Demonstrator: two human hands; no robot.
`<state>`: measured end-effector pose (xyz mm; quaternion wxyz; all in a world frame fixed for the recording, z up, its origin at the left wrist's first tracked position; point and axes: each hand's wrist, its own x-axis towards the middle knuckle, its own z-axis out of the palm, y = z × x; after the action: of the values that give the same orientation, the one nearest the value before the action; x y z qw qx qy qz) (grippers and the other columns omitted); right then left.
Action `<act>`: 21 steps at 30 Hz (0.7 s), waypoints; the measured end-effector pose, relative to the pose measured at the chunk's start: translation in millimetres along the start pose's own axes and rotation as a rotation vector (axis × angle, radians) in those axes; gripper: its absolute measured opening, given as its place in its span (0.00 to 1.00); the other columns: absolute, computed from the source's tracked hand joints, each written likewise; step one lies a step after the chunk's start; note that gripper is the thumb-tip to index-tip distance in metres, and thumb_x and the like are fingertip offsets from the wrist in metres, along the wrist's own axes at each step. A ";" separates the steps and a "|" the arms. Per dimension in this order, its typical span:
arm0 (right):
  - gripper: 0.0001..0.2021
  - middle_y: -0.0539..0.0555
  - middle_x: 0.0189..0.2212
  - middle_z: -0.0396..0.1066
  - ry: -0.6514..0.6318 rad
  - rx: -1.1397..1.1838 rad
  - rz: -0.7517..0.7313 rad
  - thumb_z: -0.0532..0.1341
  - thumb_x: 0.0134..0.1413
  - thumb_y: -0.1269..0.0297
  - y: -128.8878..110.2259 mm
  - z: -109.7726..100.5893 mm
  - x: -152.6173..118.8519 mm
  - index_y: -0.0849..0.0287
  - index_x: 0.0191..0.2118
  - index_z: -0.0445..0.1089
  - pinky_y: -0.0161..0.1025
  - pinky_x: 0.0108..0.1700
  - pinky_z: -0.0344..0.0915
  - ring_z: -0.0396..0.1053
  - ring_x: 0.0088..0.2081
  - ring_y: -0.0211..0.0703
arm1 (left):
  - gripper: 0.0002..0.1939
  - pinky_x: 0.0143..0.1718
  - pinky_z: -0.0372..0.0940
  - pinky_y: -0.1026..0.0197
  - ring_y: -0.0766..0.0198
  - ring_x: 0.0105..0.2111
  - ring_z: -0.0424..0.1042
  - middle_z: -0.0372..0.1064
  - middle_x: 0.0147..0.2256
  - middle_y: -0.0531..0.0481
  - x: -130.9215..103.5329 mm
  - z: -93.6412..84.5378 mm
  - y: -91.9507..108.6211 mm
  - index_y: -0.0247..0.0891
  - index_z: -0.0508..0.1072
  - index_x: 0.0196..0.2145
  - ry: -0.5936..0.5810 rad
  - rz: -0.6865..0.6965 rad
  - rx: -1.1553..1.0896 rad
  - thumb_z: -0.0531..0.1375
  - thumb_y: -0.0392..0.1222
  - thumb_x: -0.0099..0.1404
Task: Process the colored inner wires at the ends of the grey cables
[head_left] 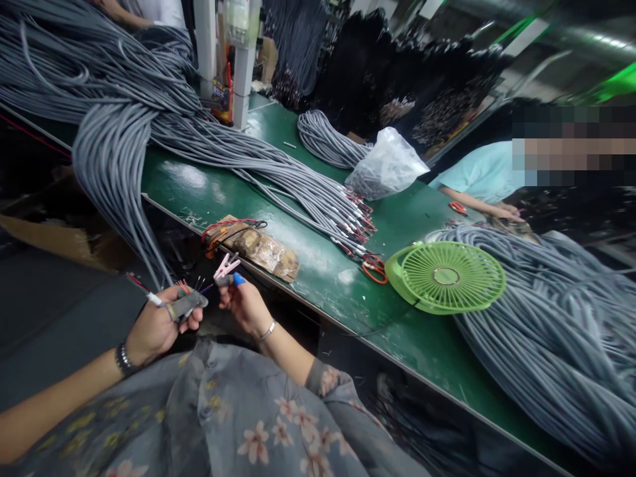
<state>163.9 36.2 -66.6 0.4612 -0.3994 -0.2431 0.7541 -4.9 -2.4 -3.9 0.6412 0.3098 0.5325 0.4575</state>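
In the head view, the left hand (154,331) grasps a white-sleeved cable end (155,299) in front of the person's body, off the bench (322,278), with coloured wires (183,287) showing by its covered finger. The right hand (248,310) is just beside it, fingertips drawn close together; whether a wire is pinched there cannot be told. The step looks like handling the fine wires one by one. For that, the left hand would do best to grip near the sleeve, fanning the wires so none cross, while the right hand works gently along each one, clear of the pink clip (227,265). Slack in the hanging grey cables (122,152) should prevent tugging.
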 end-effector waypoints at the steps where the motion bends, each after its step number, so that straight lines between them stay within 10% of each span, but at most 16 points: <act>1: 0.24 0.48 0.25 0.72 0.008 0.017 0.022 0.75 0.62 0.40 -4.4 -0.9 2.0 0.55 0.32 0.73 0.34 0.29 0.68 0.62 0.25 0.36 | 0.20 0.17 0.59 0.65 0.64 0.15 0.70 0.73 0.16 0.50 -0.3 1.3 2.0 0.41 0.78 0.20 -0.014 -0.005 -0.003 0.82 0.49 0.36; 21: 0.27 0.52 0.29 0.78 0.014 0.169 -0.100 0.74 0.65 0.35 -10.3 22.6 31.8 0.59 0.35 0.81 0.37 0.35 0.73 0.72 0.31 0.41 | 0.28 0.16 0.58 0.69 0.69 0.14 0.67 0.72 0.15 0.52 20.3 10.7 -1.9 0.39 0.80 0.21 -0.156 -0.077 -0.060 0.88 0.56 0.31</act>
<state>142.3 69.3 -58.3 0.5319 -0.3518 -0.1949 0.7452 6.2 16.4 -11.1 0.7068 0.3044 0.4788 0.4225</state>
